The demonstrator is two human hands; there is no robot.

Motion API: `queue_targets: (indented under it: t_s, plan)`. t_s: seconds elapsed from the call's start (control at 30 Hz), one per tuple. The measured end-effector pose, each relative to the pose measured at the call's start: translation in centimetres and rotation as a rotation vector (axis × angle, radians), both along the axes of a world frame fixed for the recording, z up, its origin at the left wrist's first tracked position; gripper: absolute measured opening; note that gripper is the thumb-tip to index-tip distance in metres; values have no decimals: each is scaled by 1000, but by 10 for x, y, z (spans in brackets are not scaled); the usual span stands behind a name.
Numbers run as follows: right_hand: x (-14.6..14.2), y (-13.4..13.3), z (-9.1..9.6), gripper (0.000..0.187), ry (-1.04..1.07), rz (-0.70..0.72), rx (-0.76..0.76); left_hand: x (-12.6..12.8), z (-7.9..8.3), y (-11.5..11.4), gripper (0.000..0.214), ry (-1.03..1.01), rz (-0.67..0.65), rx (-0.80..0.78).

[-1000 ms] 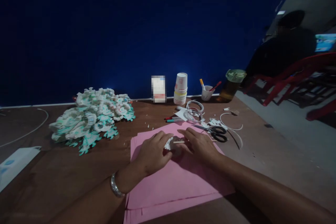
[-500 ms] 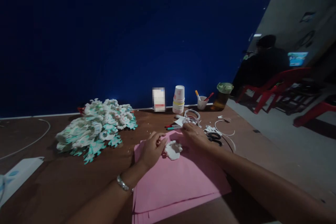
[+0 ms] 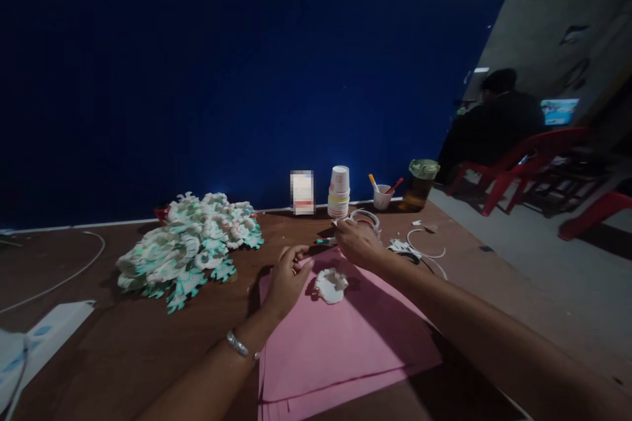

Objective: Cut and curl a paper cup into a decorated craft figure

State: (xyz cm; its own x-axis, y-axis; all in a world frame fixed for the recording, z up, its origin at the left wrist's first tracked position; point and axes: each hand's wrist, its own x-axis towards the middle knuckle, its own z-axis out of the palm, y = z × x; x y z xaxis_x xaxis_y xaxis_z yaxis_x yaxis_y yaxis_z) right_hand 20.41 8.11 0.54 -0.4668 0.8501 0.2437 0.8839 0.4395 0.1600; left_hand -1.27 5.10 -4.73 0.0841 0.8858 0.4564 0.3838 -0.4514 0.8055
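On the stacked pink paper sheets [image 3: 355,342] rests a white, shallow paper-cup piece [image 3: 332,286] with a bent, cut rim. My left hand [image 3: 289,279] is just left of it, fingers loosely bent and thumb apart, holding nothing that I can see. Beyond the sheets, my right hand [image 3: 360,241] has its fingers drawn together by a roll of clear tape [image 3: 368,218]; whatever is in them is hidden. A teal-and-white marker [image 3: 323,241] lies left of those fingertips.
Left is a heap of cut white-and-green paper cups [image 3: 192,243], with a power strip [image 3: 54,335] nearer. Behind stand stacked paper cups [image 3: 339,191], a cup of pens [image 3: 382,197] and a lidded jar [image 3: 421,184]. Paper scraps [image 3: 405,247] lie right. A person [image 3: 508,105] sits beyond.
My right hand has shifted slightly left around the markers, and the red marker has dropped from sight. The left hand stays beside the paper-cup piece. The view has tilted up a little.
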Motion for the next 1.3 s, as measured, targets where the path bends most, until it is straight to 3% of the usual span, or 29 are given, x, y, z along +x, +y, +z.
queue_targets:
  t_s: [0.17, 0.33, 0.47, 0.67, 0.83, 0.93, 1.0, 1.07, 1.13, 1.23, 1.3]
  plan:
    - [1, -19, 8, 23, 102, 171, 76, 1, 7, -3, 52, -99, -49, -43]
    - [-3, -27, 2, 21, 261, 328, 30, 4, 26, -16, 23, -147, -144, -82]
    - [0, -23, -2, 18, 522, 356, -45, 5, 28, -18, 29, -255, -147, -163]
    - [10, -25, -3, 32, 1055, 356, -285, 5, 25, -13, 31, -445, -201, -297]
    - [-5, -42, -9, 40, 1413, 349, -559, 7, 31, -21, 28, -574, -285, -474]
    - [-10, -46, -9, 31, 1709, 266, -767, 4, 32, -19, 24, -562, -239, -483]
    - [-4, -44, -9, 29, 1898, 216, -706, -1, 30, -13, 21, -560, -158, -434]
    - [6, -41, -13, 27, 1992, 160, -541, -6, 26, -5, 17, -456, -70, -371]
    - [15, -41, -22, 28, 1953, 139, -503, -10, 24, 0, 12, -187, -25, -308]
    - [21, -48, -36, 30, 1754, 137, -478, -11, 23, 1, 13, 245, -34, -203]
    - [22, -53, -42, 28, 1605, 137, -487, -10, 24, -2, 19, 361, -20, -145]
